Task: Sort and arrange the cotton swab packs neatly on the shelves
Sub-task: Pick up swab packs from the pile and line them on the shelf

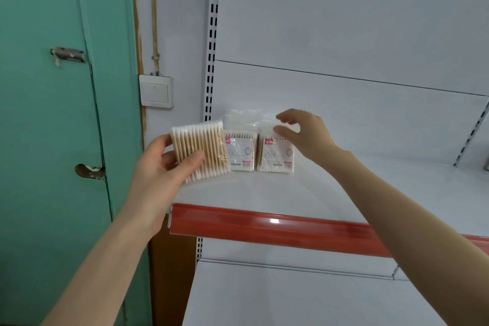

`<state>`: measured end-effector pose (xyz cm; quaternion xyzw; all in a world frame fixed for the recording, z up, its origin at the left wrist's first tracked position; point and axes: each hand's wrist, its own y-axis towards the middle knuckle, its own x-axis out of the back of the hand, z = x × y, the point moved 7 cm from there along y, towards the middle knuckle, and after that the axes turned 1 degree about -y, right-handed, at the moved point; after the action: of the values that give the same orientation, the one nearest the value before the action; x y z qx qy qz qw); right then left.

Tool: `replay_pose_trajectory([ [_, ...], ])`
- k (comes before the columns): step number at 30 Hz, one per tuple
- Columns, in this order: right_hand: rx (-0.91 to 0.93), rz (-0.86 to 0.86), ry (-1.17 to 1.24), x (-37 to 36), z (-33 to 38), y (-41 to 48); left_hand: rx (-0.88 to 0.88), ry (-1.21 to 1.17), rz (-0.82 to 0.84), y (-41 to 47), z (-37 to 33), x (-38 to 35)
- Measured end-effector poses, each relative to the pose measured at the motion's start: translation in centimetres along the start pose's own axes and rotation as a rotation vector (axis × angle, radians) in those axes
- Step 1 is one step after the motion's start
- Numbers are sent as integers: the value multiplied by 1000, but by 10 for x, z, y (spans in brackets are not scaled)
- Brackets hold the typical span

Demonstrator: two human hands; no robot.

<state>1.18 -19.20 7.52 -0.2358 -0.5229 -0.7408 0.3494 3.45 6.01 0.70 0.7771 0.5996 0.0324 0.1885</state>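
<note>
The held cotton swab pack [199,151] sits at centre left of the frame with its sticks near upright and slightly tilted. It is just left of the two standing packs [241,152] at the back of the shelf [344,193], so the open slot lies on the side of the left hand [161,167], the nearer one. That hand pinches the pack, thumb across the front and fingers behind. The right hand [304,137] reaches in from lower right with fingers loosely curved and apart at the right pack's top edge — contact unclear.
</note>
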Motion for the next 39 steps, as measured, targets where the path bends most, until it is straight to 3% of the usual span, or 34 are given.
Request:
replay_pose_trajectory([
  [3,-7,-101,325,18,20,-11,24,-58,37,5,0,-6],
  [5,-15,19,492,16,40,-22,29,-115,72,8,-2,-13],
  [9,-23,273,596,-4,66,-47,34,-184,117,9,-7,-26],
  [14,18,-102,527,11,72,-58,-123,-7,17,4,-16,-27],
  [19,-26,89,654,2,99,-64,-340,200,107,-12,-28,-47],
  [21,-74,35,680,4,95,-59,-404,263,184,-18,-31,-53],
  [23,-153,19,776,6,86,-55,-434,232,141,-18,-35,-43],
  [26,-251,177,965,3,78,-54,-300,168,10,-9,-31,-20],
  [30,-201,281,951,0,84,-59,-9,-46,174,-7,-18,-26],
  [34,-220,247,922,-1,78,-62,-60,-56,160,-7,-24,-29],
  [39,-284,356,857,-12,74,-75,-37,-156,79,-2,-22,-27],
])
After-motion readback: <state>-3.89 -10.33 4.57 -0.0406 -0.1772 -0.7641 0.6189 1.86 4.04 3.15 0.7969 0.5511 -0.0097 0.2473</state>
